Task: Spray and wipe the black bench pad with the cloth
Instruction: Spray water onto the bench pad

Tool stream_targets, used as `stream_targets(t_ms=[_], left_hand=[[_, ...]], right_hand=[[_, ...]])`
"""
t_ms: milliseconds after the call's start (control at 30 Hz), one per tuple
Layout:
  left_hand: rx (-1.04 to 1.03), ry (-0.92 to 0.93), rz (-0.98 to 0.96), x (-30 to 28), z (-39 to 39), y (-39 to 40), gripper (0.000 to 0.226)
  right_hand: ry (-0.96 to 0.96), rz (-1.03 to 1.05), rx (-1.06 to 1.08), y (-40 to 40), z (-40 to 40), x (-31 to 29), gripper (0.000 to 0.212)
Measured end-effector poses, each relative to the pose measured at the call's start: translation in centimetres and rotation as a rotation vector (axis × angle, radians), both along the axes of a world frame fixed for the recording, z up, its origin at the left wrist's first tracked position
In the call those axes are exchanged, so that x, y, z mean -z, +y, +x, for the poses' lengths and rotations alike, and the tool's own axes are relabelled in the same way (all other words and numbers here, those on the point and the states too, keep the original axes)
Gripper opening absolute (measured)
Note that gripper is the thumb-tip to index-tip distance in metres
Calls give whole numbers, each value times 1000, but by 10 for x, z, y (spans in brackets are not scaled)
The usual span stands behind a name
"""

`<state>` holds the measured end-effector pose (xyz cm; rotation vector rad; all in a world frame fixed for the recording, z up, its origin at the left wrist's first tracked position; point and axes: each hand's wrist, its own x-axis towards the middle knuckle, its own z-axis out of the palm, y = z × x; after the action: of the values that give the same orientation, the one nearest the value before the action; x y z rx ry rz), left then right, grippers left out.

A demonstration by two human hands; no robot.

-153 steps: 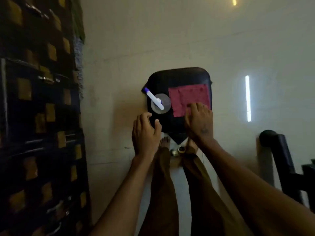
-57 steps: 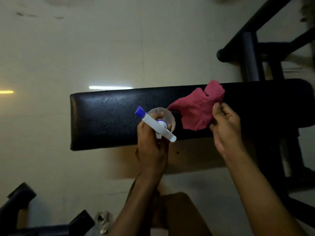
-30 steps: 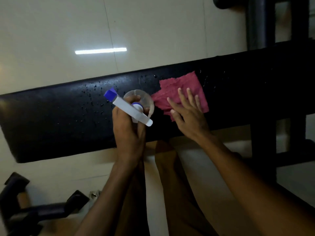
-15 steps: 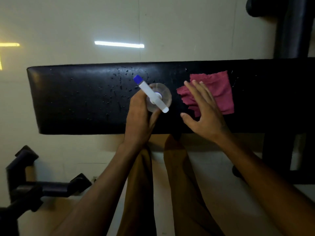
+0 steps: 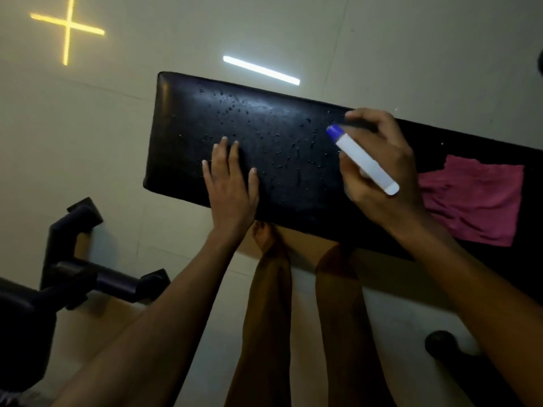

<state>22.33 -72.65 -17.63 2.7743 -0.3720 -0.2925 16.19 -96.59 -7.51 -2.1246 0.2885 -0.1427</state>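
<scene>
gripping spray bottle, right fingers

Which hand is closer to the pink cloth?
The right hand, holding the spray bottle, is just beside the pink cloth. The left hand lies flat, far along the bench pad.

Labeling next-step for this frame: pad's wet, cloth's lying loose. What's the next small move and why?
Probably put the spray bottle down and take the cloth with the right hand. Droplets already cover the bench pad around the flat left hand, so spraying looks sufficient, while the cloth lies unheld on the pad just right of the hand holding the bottle.
</scene>
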Motion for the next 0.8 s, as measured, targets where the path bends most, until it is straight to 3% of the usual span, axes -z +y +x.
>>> stream_targets(t_ms=[67, 167, 300, 500, 633, 800], left_hand=[[-66, -14, 30, 11, 14, 9, 60], [-40, -89, 35, 30, 21, 20, 60], [-49, -164, -16, 43, 20, 25, 58], [-71, -151, -66, 44, 21, 27, 59], [-105, -128, -69, 41, 31, 43, 64], [-140, -121, -50, 41, 52, 79, 65]], right_hand=[[81, 39, -123, 12, 10, -3, 20], [230, 178, -165, 33, 19, -6, 37], [457, 382, 48, 70, 30, 6, 41], [416, 296, 120, 107, 39, 12, 14], [444, 348, 154, 113, 38, 14, 37], [536, 389, 62, 111, 36, 19, 37]])
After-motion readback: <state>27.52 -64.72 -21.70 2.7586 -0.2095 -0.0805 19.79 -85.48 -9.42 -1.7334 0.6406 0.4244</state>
